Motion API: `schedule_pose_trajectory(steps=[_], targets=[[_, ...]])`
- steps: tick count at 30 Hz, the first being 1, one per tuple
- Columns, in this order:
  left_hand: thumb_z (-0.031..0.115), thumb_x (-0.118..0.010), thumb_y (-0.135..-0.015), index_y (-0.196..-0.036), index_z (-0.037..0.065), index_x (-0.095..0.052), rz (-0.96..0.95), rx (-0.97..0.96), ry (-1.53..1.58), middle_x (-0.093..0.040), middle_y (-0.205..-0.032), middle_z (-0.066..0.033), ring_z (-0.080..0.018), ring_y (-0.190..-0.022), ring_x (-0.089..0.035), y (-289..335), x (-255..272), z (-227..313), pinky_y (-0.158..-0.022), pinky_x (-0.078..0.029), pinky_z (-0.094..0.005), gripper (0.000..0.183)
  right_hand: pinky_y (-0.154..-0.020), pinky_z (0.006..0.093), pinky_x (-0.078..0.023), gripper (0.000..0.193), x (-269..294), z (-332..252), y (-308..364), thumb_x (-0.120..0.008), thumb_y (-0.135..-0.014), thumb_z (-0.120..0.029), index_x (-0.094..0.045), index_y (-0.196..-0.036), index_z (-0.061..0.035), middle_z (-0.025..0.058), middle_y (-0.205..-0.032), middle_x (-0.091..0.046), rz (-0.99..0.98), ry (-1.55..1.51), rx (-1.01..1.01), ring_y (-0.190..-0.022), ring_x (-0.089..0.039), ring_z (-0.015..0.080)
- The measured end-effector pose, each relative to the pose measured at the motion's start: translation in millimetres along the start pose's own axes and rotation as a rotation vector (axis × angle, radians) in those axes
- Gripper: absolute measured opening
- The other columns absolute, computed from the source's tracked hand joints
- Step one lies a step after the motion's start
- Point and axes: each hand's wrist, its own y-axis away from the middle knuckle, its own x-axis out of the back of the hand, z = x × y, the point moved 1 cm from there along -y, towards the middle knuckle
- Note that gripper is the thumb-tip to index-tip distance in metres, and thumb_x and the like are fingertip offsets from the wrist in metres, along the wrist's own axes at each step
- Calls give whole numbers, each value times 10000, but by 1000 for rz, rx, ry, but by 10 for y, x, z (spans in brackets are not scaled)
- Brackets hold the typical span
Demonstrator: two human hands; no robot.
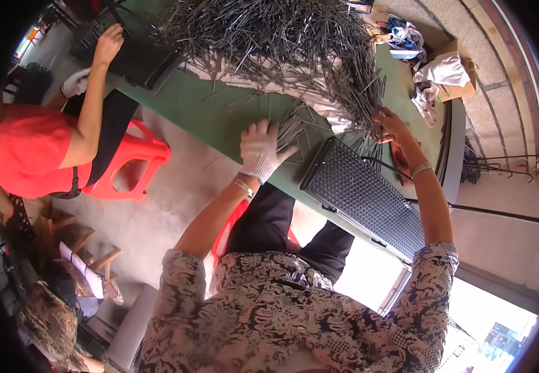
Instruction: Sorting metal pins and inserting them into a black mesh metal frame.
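My left hand (260, 149), in a white glove, is over the green table near its front edge. A bundle of thin dark rods (291, 132) lies between its thumb and fingers. My bare right hand (394, 126) is at the right end of a large heap of similar rods (282, 37), its fingers closed around some at the heap's edge; the fingertips are partly hidden. Between my arms, a black tray with a grid of small holes (369, 193) rests slanted at the table's front edge.
Pale cloth (244, 74) lies beneath the heap on the green table (219, 115). At left, a co-worker in red (33, 146) reaches to another black tray (142, 65), beside a red stool (135, 155). A cardboard box (459, 90) with cloths stands at the far right.
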Motion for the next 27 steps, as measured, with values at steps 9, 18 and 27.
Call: schedule_pose_trajectory(steps=[9, 18, 27], targets=[[699, -706, -564, -956, 18, -653, -264, -6, -281, -482, -1006, -47, -213, -915, -452, -121, -92, 366, -697, -378, -356, 787, -462, 311, -486, 386, 88, -350, 144, -632, -842, -367, -492, -936, -20, 52, -702, -501, 153, 569, -26, -588, -565, 181], [705, -662, -644, -1319, 175, -516, -568, 165, -314, -442, -1335, -158, -319, -1188, -415, -307, -181, 549, -901, -392, -436, 871, -680, 412, -492, 895, -573, -636, 81, -673, -660, -717, -564, -1014, 98, 188, -900, -594, 204, 740, 244, -826, -608, 298], [639, -728, -596, -1130, 91, -607, -347, 155, -368, -500, -1148, -122, -268, -1023, -465, -258, -258, 629, -752, -426, -391, 774, -993, 426, -438, 983, -1118, -813, 78, -734, -687, -480, -315, -1350, 112, 249, -1316, -489, 258, 1031, 80, -1211, -509, 362]])
